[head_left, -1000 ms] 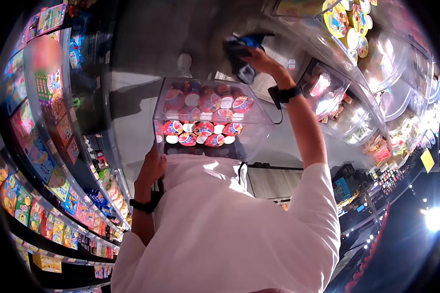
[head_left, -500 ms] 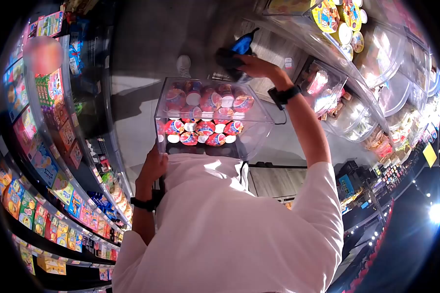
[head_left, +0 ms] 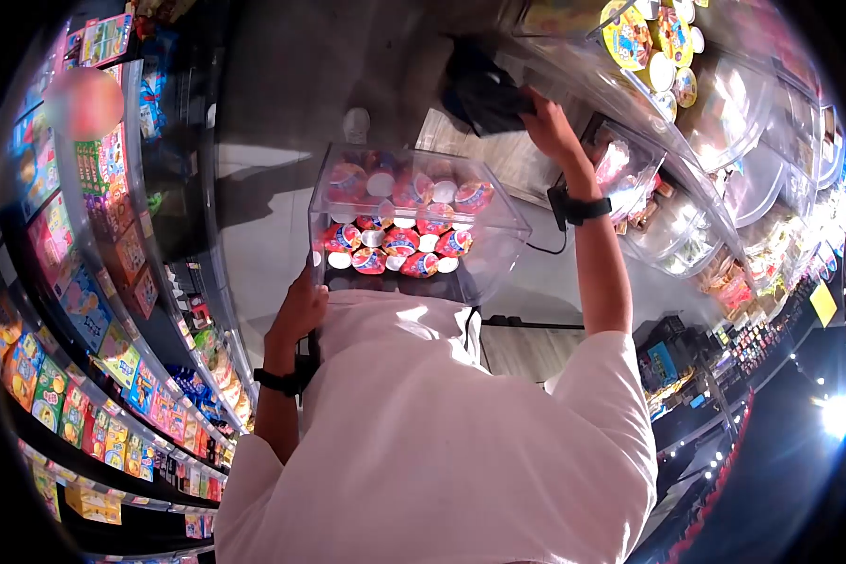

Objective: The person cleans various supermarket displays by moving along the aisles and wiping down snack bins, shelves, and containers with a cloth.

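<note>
A clear plastic bin is held against the front of my white shirt. Several small red packs with round white lids lie in rows inside it. My left hand is closed on the bin's near left corner; its fingertips are partly hidden. Out to the front right, my right hand grips a dark cloth by one end. The cloth hangs in the air beyond the bin, bunched and a little blurred.
Shelves of colourful boxed snacks curve along my left. On the right, a rack of clear bins holds cups and wrapped goods. A wood-look surface lies past the bin. A shoe shows on the floor ahead.
My right hand has moved to the right with the cloth, whose blue side no longer shows. The bin has shifted slightly right in view, with my left hand still on it.
</note>
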The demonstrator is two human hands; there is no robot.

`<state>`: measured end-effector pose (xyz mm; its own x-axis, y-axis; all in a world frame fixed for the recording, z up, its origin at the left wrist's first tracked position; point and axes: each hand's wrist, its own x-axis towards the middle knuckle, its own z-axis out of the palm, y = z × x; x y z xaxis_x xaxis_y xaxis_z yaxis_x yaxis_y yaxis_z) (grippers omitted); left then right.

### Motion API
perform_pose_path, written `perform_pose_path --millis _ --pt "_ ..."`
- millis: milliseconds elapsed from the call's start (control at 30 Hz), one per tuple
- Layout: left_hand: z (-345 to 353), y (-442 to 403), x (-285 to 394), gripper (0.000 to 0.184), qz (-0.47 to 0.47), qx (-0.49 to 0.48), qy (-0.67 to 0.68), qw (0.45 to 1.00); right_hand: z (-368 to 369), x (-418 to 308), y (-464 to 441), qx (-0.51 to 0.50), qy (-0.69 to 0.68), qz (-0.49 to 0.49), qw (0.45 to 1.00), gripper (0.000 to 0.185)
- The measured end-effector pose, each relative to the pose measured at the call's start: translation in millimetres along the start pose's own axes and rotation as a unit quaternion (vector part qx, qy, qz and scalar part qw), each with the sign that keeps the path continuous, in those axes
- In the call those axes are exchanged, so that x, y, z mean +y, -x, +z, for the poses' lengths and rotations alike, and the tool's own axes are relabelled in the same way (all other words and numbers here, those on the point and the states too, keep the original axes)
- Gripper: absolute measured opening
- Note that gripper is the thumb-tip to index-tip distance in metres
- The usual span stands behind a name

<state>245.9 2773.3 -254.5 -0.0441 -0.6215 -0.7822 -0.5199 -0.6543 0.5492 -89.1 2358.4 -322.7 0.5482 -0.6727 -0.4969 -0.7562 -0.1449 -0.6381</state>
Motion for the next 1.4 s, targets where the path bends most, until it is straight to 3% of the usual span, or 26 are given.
perform_pose_path --millis 100,133,200,233,267,333,367,400,467,533,600,667,733,800,867,900,933,1000,1033,1067,1133,1200,1233,1267,1333,1400 --pt "-1 -3 0 0.068 -0.030 -0.004 0.010 1.000 44 29 8 -0.094 -0.020 -0.016 0.995 0.053" --pt "-3 -4 4 0.069 -0.030 -0.001 0.000 1.000 55 15 12 -0.152 -0.092 0.095 0.979 0.056" --pt "-12 -5 19 0.069 -0.030 -0.009 0.009 0.999 74 24 13 -0.151 -0.133 0.093 0.975 0.060" --pt "-18 -8 27 0.068 -0.029 -0.019 0.026 0.999 78 66 17 -0.219 -0.448 0.037 0.866 0.057" --pt "-19 -10 25 0.067 -0.012 -0.021 0.044 0.999 64 61 31 -0.190 -0.636 -0.024 0.748 0.049" --pt "-20 -13 24 0.068 -0.055 -0.036 0.051 0.997 33 17 50 -0.031 -0.613 -0.008 0.789 0.045" --pt "-20 -17 17 0.069 -0.028 -0.026 0.035 0.999 27 25 55 0.063 -0.502 0.046 0.861 0.033" --pt "-23 -20 19 0.070 -0.002 -0.015 0.019 1.000 16 24 72 0.144 -0.358 0.000 0.922 0.027" --pt "-32 -23 31 0.071 0.001 -0.014 0.061 0.998 2 12 121 0.255 -0.209 0.051 0.943 0.029" --pt "-32 -33 21 0.075 0.051 0.003 0.026 0.998 -13 -9 166 0.338 0.035 0.004 0.940 0.037" --pt "-52 -32 58 0.082 0.023 -0.024 0.083 0.996 -14 -21 209 0.395 0.038 0.029 0.917 0.038" --pt "-57 -41 63 0.087 0.060 -0.019 0.031 0.998 -26 -74 246 0.347 -0.081 0.181 0.917 0.034" --pt "-56 -51 70 0.089 0.079 -0.029 0.098 0.992 -17 -87 251 0.324 -0.121 0.183 0.920 0.038" --pt "-56 -66 55 0.099 0.155 -0.031 0.006 0.987 -11 -103 247 0.166 -0.023 0.255 0.952 0.059" --pt "-54 -78 49 0.080 0.093 -0.046 -0.001 0.995 11 -101 234 0.103 0.054 0.245 0.963 0.062" --pt "-55 -74 68 0.072 0.110 -0.017 0.025 0.994 21 -100 226 0.119 0.056 0.259 0.957 0.062" --pt "-53 -89 40 0.102 0.113 -0.094 0.056 0.988 28 -98 221 0.129 0.057 0.275 0.951 0.062" --pt "-50 -85 50 0.066 0.081 -0.037 0.078 0.993 26 -92 212 0.131 0.056 0.290 0.946 0.056" --pt "-50 -84 50 0.066 0.075 -0.042 0.074 0.994 23 -90 210 0.150 0.043 0.282 0.947 0.053" --pt "-49 -85 50 0.071 0.057 -0.053 0.080 0.994 18 -90 210 0.171 0.031 0.273 0.946 0.050" --pt "-59 -77 88 0.104 0.069 -0.086 0.132 0.985 6 -98 208 0.157 0.006 0.263 0.952 0.052" --pt "-58 -82 93 0.104 0.065 -0.087 0.117 0.987 -3 -78 206 0.176 -0.085 0.250 0.948 0.057" --pt "-55 -87 82 0.104 0.051 -0.092 0.116 0.988 -10 -66 201 0.162 -0.148 0.300 0.928 0.059" --pt "-56 -86 80 0.103 0.046 -0.099 0.131 0.985 -11 -51 196 0.186 -0.200 0.295 0.916 0.058" --pt "-56 -84 92 0.102 0.024 -0.096 0.148 0.984 23 -1 178 0.381 -0.108 0.207 0.894 0.051" --pt "-55 -83 86 0.102 0.031 -0.094 0.161 0.982 4 2 159 0.241 -0.151 0.272 0.919 0.044"
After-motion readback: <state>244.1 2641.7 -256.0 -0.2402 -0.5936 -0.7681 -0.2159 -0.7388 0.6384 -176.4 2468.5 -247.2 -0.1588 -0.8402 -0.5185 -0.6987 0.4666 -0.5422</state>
